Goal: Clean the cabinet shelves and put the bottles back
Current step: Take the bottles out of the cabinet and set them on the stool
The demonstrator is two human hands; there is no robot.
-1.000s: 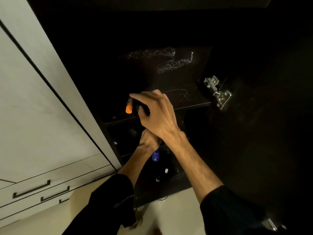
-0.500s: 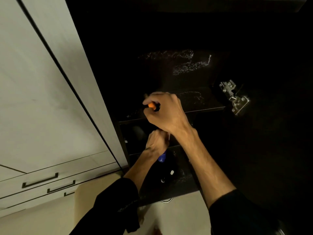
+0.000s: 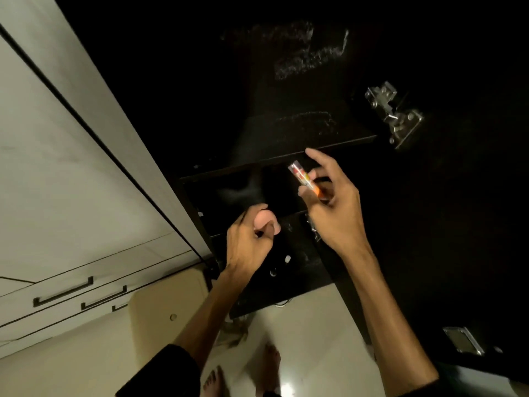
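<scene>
Slim clear bottle, right hand

Glossy clear plastic tube, shiny metal hinge, matt dark shelf with pale smears.

Drawers: pale fronts at lower left, each carrying a dark bar handle.
Wall panel: pale surface stood left of the dark unit.
Hinge: metal hinge was fixed at upper right.
Floor: light tiles lay below.
Feet: two bare feet stood on the tiles.
</scene>
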